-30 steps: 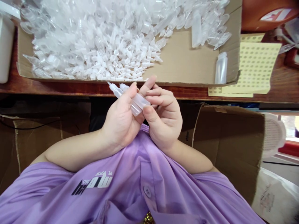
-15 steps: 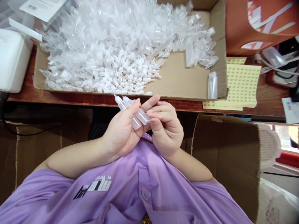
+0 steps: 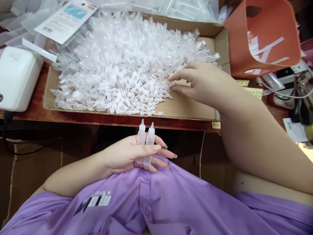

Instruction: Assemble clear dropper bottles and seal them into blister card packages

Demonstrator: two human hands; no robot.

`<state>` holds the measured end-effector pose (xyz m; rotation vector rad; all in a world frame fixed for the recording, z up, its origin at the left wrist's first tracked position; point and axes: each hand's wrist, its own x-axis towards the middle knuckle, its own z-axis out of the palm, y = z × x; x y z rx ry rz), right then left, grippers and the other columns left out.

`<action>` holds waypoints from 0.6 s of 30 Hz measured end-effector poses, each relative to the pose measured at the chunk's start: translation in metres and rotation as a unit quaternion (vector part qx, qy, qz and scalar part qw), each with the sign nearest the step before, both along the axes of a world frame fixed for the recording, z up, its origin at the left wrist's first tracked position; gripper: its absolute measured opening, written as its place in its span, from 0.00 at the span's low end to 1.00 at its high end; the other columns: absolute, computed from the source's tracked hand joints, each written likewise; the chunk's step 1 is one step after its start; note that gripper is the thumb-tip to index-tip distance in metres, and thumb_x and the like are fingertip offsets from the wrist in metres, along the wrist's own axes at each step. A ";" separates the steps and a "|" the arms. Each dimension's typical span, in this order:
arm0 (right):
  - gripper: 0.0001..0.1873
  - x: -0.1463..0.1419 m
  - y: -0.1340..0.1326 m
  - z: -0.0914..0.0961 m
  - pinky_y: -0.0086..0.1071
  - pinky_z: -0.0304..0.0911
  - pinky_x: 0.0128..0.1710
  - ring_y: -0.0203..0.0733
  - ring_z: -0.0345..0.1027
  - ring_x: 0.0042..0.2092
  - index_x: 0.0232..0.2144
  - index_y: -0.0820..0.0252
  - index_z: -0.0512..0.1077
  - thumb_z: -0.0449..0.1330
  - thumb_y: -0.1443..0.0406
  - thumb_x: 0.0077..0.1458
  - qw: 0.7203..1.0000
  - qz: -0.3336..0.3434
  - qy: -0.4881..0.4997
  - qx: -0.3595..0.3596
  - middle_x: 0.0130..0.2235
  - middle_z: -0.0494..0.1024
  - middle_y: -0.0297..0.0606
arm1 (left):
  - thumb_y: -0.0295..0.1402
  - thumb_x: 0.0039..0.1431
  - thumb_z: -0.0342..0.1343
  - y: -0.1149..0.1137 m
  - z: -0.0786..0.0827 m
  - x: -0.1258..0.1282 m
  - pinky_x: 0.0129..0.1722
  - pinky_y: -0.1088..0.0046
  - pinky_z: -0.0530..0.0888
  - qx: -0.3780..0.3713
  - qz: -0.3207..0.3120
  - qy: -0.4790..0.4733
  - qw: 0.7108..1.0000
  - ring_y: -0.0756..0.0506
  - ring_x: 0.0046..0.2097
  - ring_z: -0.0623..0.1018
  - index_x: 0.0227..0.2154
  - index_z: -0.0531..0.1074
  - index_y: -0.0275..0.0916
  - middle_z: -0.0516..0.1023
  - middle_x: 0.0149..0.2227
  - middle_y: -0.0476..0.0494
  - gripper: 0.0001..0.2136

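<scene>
Two small translucent dropper bottles (image 3: 149, 140) with pointed nozzle tips lie side by side in my left hand (image 3: 137, 150). The thumb presses across them and the tips point away from me. My right hand (image 3: 195, 81) reaches over the cardboard tray (image 3: 195, 109), its fingers apart at the right edge of a heap of small white nozzle tips (image 3: 139, 94). Nothing shows between those fingers. Behind the tips, clear plastic caps and bottle parts (image 3: 122, 42) are piled up.
A white box-shaped device (image 3: 19, 78) with a black cable stands left of the tray. An orange bin (image 3: 237, 45) holding paper strips is at the right, near yellow sticker sheets (image 3: 254, 92). A printed package (image 3: 66, 21) lies at the back left. Cardboard boxes stand below the table.
My right hand has left the bottles and moved up and right over the tray. My left hand has turned the two bottles more upright. The view has shifted, showing more of the far side.
</scene>
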<state>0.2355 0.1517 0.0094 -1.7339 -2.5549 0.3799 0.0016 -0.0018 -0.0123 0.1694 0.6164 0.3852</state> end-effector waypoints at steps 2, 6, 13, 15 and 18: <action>0.12 -0.005 0.001 0.001 0.44 0.66 0.53 0.46 0.72 0.55 0.28 0.63 0.78 0.61 0.60 0.57 0.999 0.025 -0.029 -0.016 0.49 0.80 0.31 | 0.34 0.55 0.68 0.001 -0.005 0.000 0.32 0.77 0.80 -0.011 -0.015 -0.014 1.000 0.44 0.38 0.85 0.38 0.79 0.38 0.85 0.41 0.37 0.10; 0.12 0.001 -0.023 0.015 0.50 0.68 0.46 0.55 0.74 0.49 0.44 0.63 0.74 0.59 0.62 0.61 0.999 -0.005 -0.030 -0.024 0.45 0.80 0.50 | 0.34 0.53 0.69 0.004 -0.012 -0.003 0.31 0.78 0.80 -0.011 -0.043 -0.024 0.999 0.46 0.37 0.85 0.41 0.80 0.38 0.85 0.43 0.38 0.12; 0.13 0.008 -0.069 0.042 0.28 0.69 0.37 0.36 0.76 0.39 0.45 0.58 0.75 0.56 0.58 0.65 0.915 0.213 0.212 -0.270 0.41 0.82 0.36 | 0.37 0.54 0.69 0.006 -0.014 0.000 0.28 0.78 0.78 0.027 -0.124 -0.018 0.992 0.50 0.30 0.82 0.45 0.80 0.36 0.84 0.42 0.36 0.17; 0.13 0.004 -0.072 0.041 0.27 0.68 0.40 0.35 0.76 0.41 0.44 0.60 0.76 0.56 0.60 0.65 0.894 0.254 0.233 -0.285 0.42 0.82 0.37 | 0.38 0.53 0.70 0.005 -0.014 0.004 0.29 0.78 0.77 0.033 -0.138 -0.015 0.990 0.51 0.29 0.81 0.45 0.80 0.35 0.84 0.41 0.36 0.18; 0.13 0.002 -0.073 0.036 0.27 0.67 0.44 0.36 0.75 0.44 0.45 0.61 0.76 0.55 0.61 0.66 0.871 0.304 0.250 -0.295 0.44 0.81 0.39 | 0.40 0.51 0.71 0.003 -0.012 0.008 0.29 0.78 0.76 0.035 -0.149 -0.013 0.988 0.52 0.28 0.79 0.44 0.80 0.35 0.84 0.40 0.37 0.19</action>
